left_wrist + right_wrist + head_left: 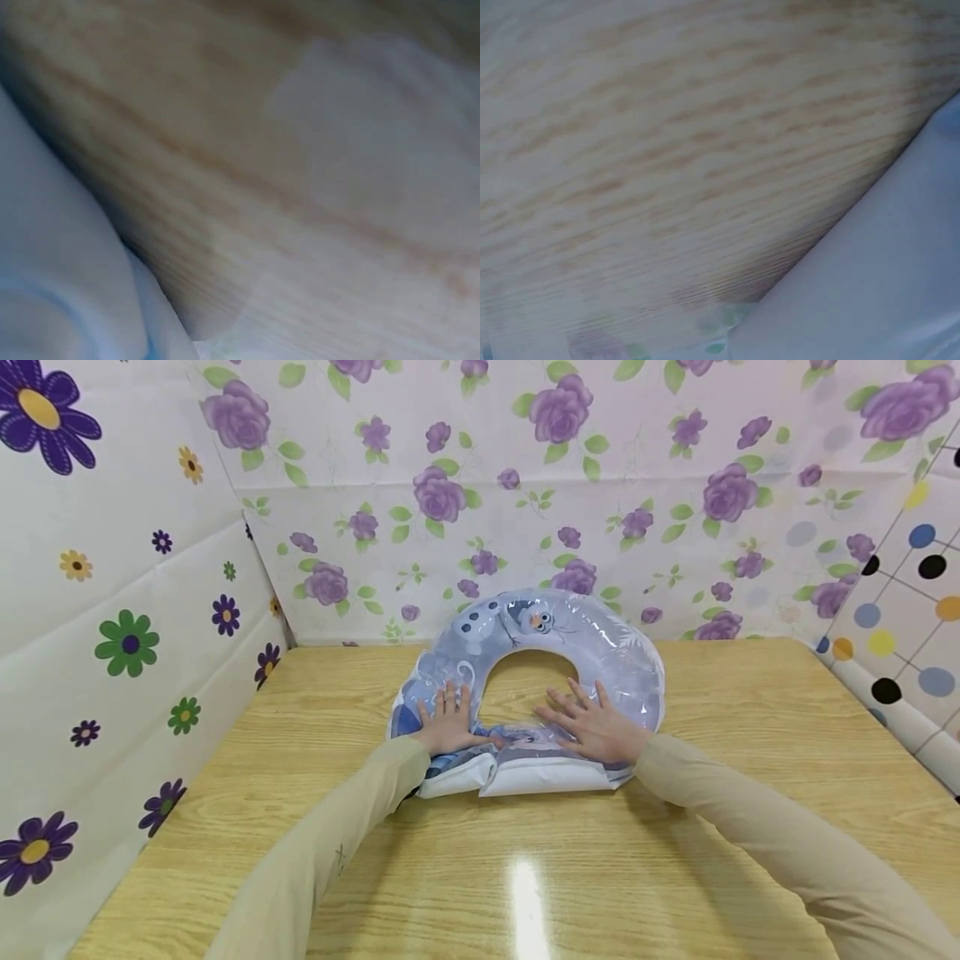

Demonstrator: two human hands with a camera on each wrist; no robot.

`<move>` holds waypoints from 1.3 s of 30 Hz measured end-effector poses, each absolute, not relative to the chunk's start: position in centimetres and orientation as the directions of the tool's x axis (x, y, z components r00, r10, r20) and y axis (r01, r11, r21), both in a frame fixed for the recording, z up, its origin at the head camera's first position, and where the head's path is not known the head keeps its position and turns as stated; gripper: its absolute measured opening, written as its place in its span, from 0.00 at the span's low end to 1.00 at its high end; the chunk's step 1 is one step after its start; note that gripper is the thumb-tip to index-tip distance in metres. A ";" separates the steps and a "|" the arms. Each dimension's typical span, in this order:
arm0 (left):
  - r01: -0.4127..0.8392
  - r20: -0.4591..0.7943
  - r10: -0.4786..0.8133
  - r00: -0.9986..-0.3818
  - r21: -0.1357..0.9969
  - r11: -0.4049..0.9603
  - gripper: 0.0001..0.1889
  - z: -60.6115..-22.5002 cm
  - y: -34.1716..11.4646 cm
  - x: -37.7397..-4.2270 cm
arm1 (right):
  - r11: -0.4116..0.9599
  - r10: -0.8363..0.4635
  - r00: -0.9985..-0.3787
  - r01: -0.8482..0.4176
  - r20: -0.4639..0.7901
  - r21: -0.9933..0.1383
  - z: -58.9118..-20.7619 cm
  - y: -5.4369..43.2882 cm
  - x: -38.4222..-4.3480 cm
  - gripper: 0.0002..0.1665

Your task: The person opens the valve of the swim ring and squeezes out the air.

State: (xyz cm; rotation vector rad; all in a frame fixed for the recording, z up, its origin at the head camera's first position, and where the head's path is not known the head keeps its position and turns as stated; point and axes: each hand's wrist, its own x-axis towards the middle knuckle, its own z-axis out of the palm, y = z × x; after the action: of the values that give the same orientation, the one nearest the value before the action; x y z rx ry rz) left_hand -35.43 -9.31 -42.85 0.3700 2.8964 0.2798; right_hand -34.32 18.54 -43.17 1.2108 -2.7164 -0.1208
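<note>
A partly inflated swim ring (615, 652) with a cartoon snowman print lies on the wooden table, its near edge folded over so that a white underside shows. My left hand (448, 727) rests on the ring's near left part, fingers spread and straight. On the near right part lies my right hand (596, 727), also with spread fingers, some of them reaching over the central hole. Part of the ring's pale side (67, 225) fills the left edge of the left wrist view. In the right wrist view its smooth side (870, 277) takes up the lower right; neither wrist view shows a hand.
The wood-grain table (750, 718) carries a light reflection near the front. Behind it hangs a wall covering with purple roses (438, 493). A flowered sheet (127, 577) borders the left side, and a dotted sheet (900, 610) the right.
</note>
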 end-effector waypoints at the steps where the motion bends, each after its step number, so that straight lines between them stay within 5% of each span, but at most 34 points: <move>1: 0.227 -0.180 0.266 -0.947 0.212 0.951 0.61 -42.8 -9.3 -35.4 | 0.668 -0.744 -0.657 -0.731 0.119 0.141 -43.2 18.6 -34.4 0.33; 39: 0.218 -0.202 0.266 -0.942 0.232 0.948 0.61 -42.2 -9.2 -35.0 | 0.680 -0.732 -0.678 -0.732 0.059 0.025 -42.8 18.4 -34.5 0.33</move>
State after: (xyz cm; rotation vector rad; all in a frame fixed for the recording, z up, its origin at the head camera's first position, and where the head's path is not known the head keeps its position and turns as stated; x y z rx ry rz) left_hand -35.00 -9.19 -42.22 0.3613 2.8699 0.3035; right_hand -34.51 18.36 -42.85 1.2308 -2.8204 0.0005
